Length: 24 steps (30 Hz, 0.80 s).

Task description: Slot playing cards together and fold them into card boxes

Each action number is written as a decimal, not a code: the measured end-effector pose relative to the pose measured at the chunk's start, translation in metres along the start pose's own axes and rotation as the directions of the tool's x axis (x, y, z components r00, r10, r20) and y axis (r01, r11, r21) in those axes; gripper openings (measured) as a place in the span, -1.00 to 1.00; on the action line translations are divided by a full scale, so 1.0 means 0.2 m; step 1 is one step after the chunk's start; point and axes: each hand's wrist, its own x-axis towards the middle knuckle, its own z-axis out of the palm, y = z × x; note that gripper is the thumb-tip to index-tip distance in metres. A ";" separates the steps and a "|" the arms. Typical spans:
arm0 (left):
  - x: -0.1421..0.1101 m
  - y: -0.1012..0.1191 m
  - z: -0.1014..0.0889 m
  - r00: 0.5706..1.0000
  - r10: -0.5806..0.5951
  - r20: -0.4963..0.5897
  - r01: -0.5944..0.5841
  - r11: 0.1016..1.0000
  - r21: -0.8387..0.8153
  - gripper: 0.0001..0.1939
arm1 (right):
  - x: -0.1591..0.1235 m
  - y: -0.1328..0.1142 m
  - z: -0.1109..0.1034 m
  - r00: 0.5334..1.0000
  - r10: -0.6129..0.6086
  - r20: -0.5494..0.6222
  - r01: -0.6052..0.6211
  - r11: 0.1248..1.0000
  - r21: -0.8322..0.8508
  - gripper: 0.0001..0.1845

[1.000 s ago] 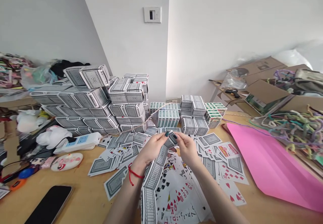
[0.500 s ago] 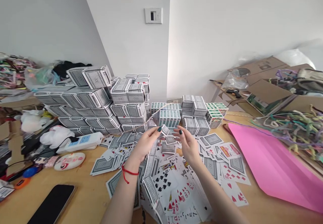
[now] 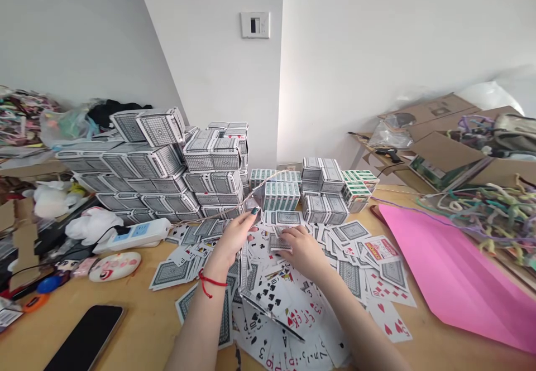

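Note:
My left hand (image 3: 234, 240), with a red cord on its wrist, is closed around the upper end of a strip of linked, folded playing cards (image 3: 244, 273). That strip hangs down and bends right across the loose cards. Just to the right, my right hand (image 3: 305, 253) reaches down, its fingers closed at the edge of a face-down playing card (image 3: 278, 242); its palm hides part of the pile. Face-up playing cards (image 3: 307, 309) spread beneath both forearms.
Stacked blocks of bundled cards (image 3: 159, 164) rise at the back left, with smaller stacks (image 3: 324, 203) and green-edged card boxes (image 3: 281, 195) behind the hands. A pink sheet (image 3: 456, 276) lies at right, a phone (image 3: 86, 337) and power strip (image 3: 138, 234) at left.
My right hand has lowered from beside the left hand onto the face-down card. My left hand has shifted slightly left, and the card strip has swung, its lower end now lying further right.

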 end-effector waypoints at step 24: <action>0.01 -0.04 0.02 0.974 -0.167 0.152 0.175 0.984 -0.037 -0.57 | 0.03 -0.03 -0.05 0.941 0.305 0.149 -0.265 0.382 0.885 -0.76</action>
